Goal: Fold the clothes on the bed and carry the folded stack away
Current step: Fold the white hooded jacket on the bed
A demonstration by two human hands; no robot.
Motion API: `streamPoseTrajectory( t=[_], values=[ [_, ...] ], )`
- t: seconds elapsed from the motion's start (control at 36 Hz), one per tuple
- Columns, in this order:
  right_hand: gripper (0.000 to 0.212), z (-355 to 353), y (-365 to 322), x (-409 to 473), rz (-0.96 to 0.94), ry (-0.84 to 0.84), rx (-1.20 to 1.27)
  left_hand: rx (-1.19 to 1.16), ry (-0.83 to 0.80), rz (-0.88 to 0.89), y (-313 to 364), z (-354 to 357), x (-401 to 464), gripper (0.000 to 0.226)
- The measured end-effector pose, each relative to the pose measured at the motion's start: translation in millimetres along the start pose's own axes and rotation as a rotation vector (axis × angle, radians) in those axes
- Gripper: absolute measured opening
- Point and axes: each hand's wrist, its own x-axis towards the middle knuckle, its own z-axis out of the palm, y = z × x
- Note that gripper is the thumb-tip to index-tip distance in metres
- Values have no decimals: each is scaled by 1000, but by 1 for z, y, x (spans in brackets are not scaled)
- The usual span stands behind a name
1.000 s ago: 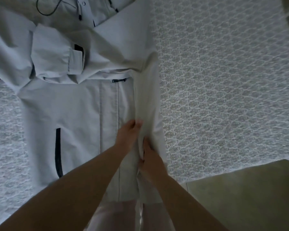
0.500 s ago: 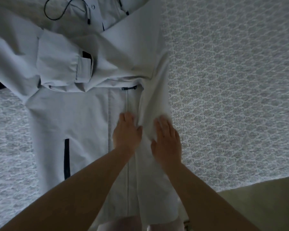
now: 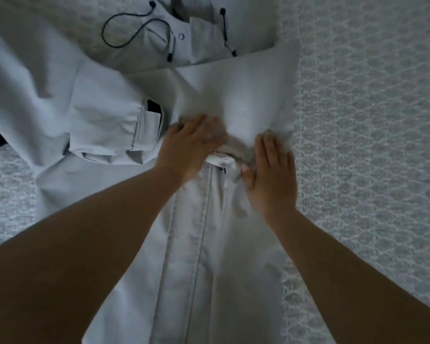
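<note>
Both hands lie flat, fingers straight, on the pale jacket (image 3: 124, 244) spread across the bed (image 3: 370, 120). Left hand (image 3: 186, 147) presses beside the zip; right hand (image 3: 271, 175) presses just right of it, the folded sleeve (image 3: 238, 95) beyond their fingertips.

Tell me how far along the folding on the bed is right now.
Early. Done: one sleeve of the pale jacket is folded across its front. In hand: the left hand and right hand lie on the jacket's middle, working the other sleeve inward. Left: fold the body, then carry it off the bed. No folded stack is visible yet.
</note>
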Motion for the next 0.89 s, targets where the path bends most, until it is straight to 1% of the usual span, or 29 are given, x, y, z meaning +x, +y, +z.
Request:
streamPoseTrajectory(
  t=[0.06,0.08,0.19,0.31,0.42,0.5,0.56,0.64,0.72,0.83,0.89],
  values=[
    [69,0,2,11,-37,-30,-26,15,55,9,-13,-3,5,61],
    [70,-1,1,17,-47,-34,-30,39,49,8,-19,-4,7,60],
    [76,-1,-7,46,-44,-22,-67,92,-96,-39,-28,4,6,67],
    [79,3,-8,79,14,-42,-107,-56,-195,-167,-27,21,-2,81],
    [76,14,-8,103,85,-96,-214,-102,-271,-128,-36,29,2,85],
    [76,22,-7,110,112,-74,-266,-126,-320,-110,-46,30,9,97],
    [77,25,-7,116,128,-64,-255,-127,-315,-105,-48,32,11,99],
    [76,25,-10,122,139,-71,-199,-141,-325,-104,-47,30,13,96],
    [75,23,-11,121,110,-50,-164,-152,-380,-125,-45,25,15,87],
    [75,14,-19,120,151,-138,-257,-187,-416,-184,-28,7,12,77],
    [71,11,-31,113,139,-134,-298,-159,-361,-177,-18,-2,1,77]
  ],
)
